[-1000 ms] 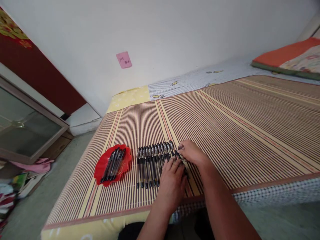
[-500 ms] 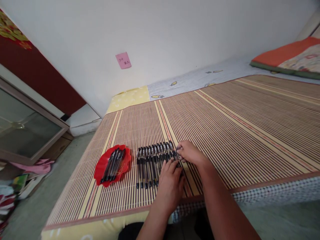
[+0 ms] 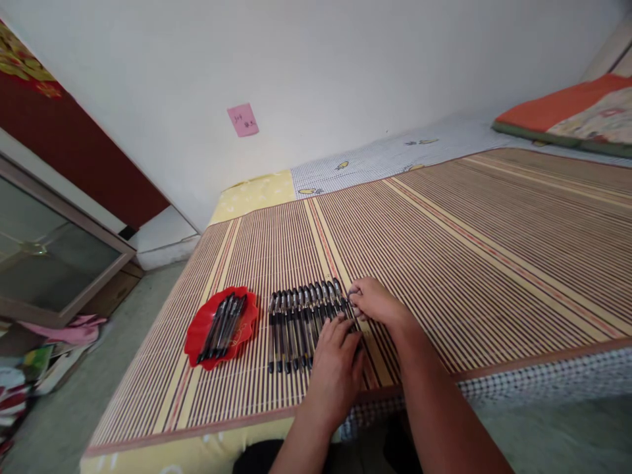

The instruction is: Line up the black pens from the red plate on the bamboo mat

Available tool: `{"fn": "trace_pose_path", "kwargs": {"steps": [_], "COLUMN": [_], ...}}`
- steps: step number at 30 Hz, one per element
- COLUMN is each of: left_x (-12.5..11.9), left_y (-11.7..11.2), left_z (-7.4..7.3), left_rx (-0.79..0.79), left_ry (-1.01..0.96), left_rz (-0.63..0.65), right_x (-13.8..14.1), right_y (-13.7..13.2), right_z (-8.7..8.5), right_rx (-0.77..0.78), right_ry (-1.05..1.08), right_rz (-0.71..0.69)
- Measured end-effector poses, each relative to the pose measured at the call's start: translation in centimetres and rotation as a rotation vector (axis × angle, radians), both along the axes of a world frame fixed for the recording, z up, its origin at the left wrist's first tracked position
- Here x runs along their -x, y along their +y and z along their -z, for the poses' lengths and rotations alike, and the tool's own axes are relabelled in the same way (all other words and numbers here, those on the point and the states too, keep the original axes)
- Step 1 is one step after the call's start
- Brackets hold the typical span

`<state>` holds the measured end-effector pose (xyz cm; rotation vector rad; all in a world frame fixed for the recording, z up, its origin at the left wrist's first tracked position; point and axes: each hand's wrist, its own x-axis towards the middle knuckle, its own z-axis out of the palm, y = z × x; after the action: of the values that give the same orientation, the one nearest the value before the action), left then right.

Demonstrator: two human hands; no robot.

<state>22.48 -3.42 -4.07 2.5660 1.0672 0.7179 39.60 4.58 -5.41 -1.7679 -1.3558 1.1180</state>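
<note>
Several black-capped clear pens (image 3: 291, 329) lie side by side in a row on the striped mat, caps at the far end. My left hand (image 3: 333, 362) rests over the right part of the row, fingers stretched forward and covering the lower halves of some pens. At the right end of the row, my right hand (image 3: 372, 299) has its fingers curled together against the last pen (image 3: 338, 287); whatever may be between them is hidden. To the left of the row, a red scalloped plate (image 3: 195, 329) bears several more pens (image 3: 224, 326), lying roughly parallel.
The striped mat (image 3: 419, 263) covers a bed against a white wall with a pink note (image 3: 243, 120). Folded orange bedding (image 3: 563, 105) lies at the far right. Left of the bed are a glass-fronted cabinet door (image 3: 54, 243) and items on the floor, including pink cloth (image 3: 74, 330).
Both hands stay almost where they were at the right end of the row. The pens and the red plate keep their places; only the view shifts very slightly.
</note>
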Motion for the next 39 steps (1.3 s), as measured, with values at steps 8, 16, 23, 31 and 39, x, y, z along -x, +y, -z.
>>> {"fn": "trace_pose_path", "kwargs": {"steps": [8,16,23,31,39], "left_x": [-0.1,0.3,1.0,2.0,2.3], "left_y": [-0.7,-1.2,-1.1,-0.5,-0.2], "left_z": [-0.4,-0.7,-0.6,-1.0,-0.6], "left_rx": [-0.017,-0.088,-0.209,-0.222,-0.200], "left_ry": [-0.182,-0.294,-0.345,-0.405,-0.458], "left_rz": [-0.003,-0.082,-0.138,-0.177,-0.107], "right_x": [-0.6,-1.2,-1.0,-1.0,-0.8], "right_y": [-0.1,0.0,-0.4,-0.3,-0.3], "right_z": [-0.4,-2.5,-3.9,-4.0,-4.1], "right_rx": [-0.099,-0.351,-0.479,-0.537,-0.535], "right_ry": [-0.102,-0.216,0.026,0.132,0.162], "right_rz": [0.010,0.230,0.437,0.487,0.503]}}
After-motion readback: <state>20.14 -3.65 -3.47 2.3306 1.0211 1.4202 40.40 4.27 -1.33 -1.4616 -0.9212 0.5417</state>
